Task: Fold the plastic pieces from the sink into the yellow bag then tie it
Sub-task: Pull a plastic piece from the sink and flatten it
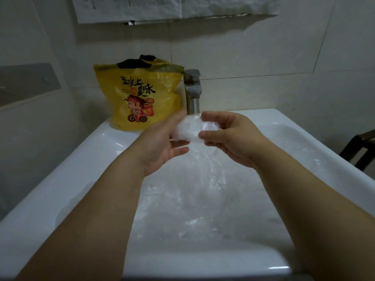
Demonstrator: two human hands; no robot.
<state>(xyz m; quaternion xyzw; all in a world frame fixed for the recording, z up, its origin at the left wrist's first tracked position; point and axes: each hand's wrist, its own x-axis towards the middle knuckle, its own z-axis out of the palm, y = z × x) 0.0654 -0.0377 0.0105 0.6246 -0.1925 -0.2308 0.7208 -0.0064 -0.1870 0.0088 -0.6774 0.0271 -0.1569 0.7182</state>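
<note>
A folded wad of clear plastic (189, 129) is held over the sink between both hands. My right hand (229, 136) pinches its right end between thumb and curled fingers. My left hand (162, 142), blurred, lies against its left end with the fingers mostly straight and the palm up. A loose tail of the plastic hangs down below the wad. More clear plastic pieces (192, 203) lie in the white sink (67, 179). The yellow bag (140, 96), printed with a cartoon figure, stands upright on the sink's back left ledge, its mouth open at the top.
A steel tap (193, 90) rises behind the hands, right of the yellow bag. Tiled walls close in the back and left. Paper sheets (129, 9) hang on the wall above. A dark chair frame (359, 147) shows at the right edge.
</note>
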